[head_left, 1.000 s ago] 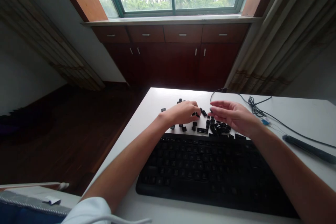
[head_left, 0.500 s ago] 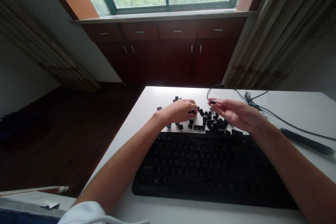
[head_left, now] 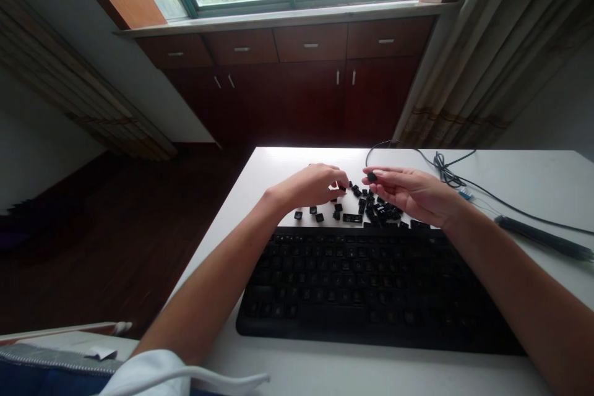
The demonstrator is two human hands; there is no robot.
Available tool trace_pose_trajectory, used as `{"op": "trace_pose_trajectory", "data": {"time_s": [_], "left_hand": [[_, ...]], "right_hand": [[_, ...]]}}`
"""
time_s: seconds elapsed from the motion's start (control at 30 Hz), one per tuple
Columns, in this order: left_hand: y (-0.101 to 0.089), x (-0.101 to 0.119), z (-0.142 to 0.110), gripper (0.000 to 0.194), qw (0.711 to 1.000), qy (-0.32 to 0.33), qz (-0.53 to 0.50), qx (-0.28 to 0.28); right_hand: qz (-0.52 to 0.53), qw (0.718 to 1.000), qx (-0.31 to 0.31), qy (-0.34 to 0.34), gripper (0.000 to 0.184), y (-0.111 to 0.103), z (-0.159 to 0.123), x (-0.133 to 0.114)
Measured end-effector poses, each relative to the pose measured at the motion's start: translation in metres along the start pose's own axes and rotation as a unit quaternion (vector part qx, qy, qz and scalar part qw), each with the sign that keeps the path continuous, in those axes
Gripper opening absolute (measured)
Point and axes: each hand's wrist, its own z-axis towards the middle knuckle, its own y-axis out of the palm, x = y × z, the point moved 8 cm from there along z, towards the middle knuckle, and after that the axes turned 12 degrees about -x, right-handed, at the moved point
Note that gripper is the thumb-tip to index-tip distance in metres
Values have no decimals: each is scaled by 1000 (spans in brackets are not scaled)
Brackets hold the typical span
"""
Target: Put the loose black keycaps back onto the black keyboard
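Observation:
My right hand (head_left: 413,192) is over the right of the loose pile, pinching a small black keycap (head_left: 372,177) between thumb and fingers. My left hand (head_left: 315,185) is just left of it, thumb and fingertips closed on another keycap (head_left: 342,188) low over the table. Loose black keycaps (head_left: 381,211) lie heaped between and below my hands, with a few scattered to the left. In front of them lies a wide black keyboard (head_left: 334,284); my right forearm covers part of its right side.
The keyboard sits on a white table (head_left: 371,365). A coiled black cable (head_left: 443,167) and a dark, long thin object (head_left: 542,238) lie to the right. A white cord (head_left: 223,378) crosses the near left. Cabinets (head_left: 297,99) stand beyond the table.
My left hand has closed its fingertips around a keycap that lay under them. The right hand has turned its keycap slightly. The whole view has shifted a little.

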Motion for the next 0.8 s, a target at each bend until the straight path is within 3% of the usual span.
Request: {"op": "trace_pose_trajectory", "data": {"time_s": [0.17,0.43,0.63,0.8], "left_hand": [[1,-2,0,22,1000,-5,13,2],[4,4,1,22,1000,5,25,8],[-19,17,-12,26,998,4,40,38],[-37,34,-39,25,996,-7,55,68]], "right_hand": [[-41,999,-5,-10,17,6,-1,0],[-239,968,-65,-26,38,27,-7,-9],[-356,932,-47,-52,41,35,-14,-24],[-431,901,-28,-46,34,40,-19,-28]]}}
